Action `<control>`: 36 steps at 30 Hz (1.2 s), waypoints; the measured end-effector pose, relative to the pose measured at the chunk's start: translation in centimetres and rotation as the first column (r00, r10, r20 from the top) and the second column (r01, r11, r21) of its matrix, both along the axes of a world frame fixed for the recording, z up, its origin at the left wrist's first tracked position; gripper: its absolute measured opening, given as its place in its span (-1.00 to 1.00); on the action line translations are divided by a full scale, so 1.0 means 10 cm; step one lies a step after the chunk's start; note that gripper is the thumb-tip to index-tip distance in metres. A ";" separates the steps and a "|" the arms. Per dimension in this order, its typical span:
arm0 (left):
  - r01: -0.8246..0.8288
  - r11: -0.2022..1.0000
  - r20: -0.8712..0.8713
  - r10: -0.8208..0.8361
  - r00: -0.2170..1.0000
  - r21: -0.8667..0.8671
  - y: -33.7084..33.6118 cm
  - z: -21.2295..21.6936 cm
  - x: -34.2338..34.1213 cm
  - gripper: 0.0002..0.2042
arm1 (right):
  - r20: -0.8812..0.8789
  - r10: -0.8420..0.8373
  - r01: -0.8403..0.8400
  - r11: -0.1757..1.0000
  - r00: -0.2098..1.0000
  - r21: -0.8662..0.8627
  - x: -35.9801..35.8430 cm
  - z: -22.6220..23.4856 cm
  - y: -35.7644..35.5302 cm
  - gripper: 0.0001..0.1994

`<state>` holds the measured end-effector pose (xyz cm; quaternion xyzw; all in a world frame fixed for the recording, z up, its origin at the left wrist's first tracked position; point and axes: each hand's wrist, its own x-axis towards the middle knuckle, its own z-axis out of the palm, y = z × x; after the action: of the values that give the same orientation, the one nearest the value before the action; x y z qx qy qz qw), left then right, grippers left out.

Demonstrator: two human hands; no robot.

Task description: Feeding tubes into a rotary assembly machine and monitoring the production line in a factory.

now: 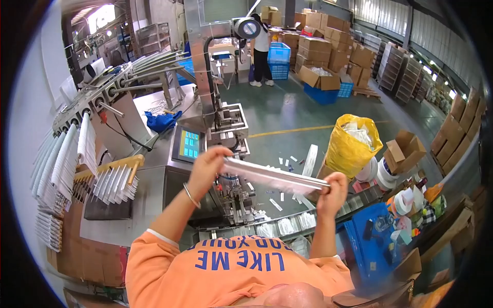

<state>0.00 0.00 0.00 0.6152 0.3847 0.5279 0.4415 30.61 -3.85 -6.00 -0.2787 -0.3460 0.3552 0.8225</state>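
Both my hands are raised in front of me and grip the two ends of a long flat stack of clear plastic sachets (272, 177). My left hand (208, 164), with a bangle on its wrist, pinches the left end. My right hand (333, 191) closes around the right end, lower down. The stack slants down to the right, above a steel packing machine (226, 128) with a small lit touch screen (190, 145). My orange shirt fills the lower edge.
Rows of white sachets hang on racks (67, 164) at the left. A yellow bag of waste film (354, 146) and an open carton (405, 151) stand on the green floor at the right. A blue crate (372, 241) sits lower right. A person (262, 49) stands far off among stacked cartons.
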 end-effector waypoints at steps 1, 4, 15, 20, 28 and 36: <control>0.043 0.999 0.046 -0.043 0.998 0.011 -0.07 -0.04 0.08 -0.85 | -0.029 -0.035 0.036 0.999 0.999 0.038 0.07 0.02 0.00 -0.91; -0.075 0.997 0.130 0.076 0.989 -0.016 0.09 -0.05 -0.02 -0.85 | 0.093 0.087 -0.089 0.996 0.992 0.021 -0.16 0.14 -0.10 -0.90; -0.150 0.988 0.164 0.142 0.976 0.038 -0.03 0.00 -0.32 -0.85 | 0.065 0.195 -0.189 0.978 0.979 -0.093 -0.32 0.24 0.17 -0.91; -0.172 0.972 0.144 0.150 0.978 0.157 -0.08 0.24 -0.65 -0.89 | 0.165 0.515 -0.532 0.843 0.841 0.080 -0.49 0.47 0.20 -0.80; -0.359 0.382 -0.094 0.786 0.612 0.852 -0.37 1.00 -1.07 -0.79 | 0.092 0.556 -0.561 0.796 0.826 0.225 -1.00 0.98 0.11 -0.69; -0.395 0.203 -0.024 0.910 0.414 0.896 -0.43 1.24 -1.44 -0.69 | 0.253 0.502 -0.560 0.769 0.827 0.308 -1.56 1.33 0.05 -0.67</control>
<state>-14.44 -4.27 12.41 0.6152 0.4545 0.5670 -0.3057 15.05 -3.32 7.33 -0.0362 -0.5341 0.4791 0.6956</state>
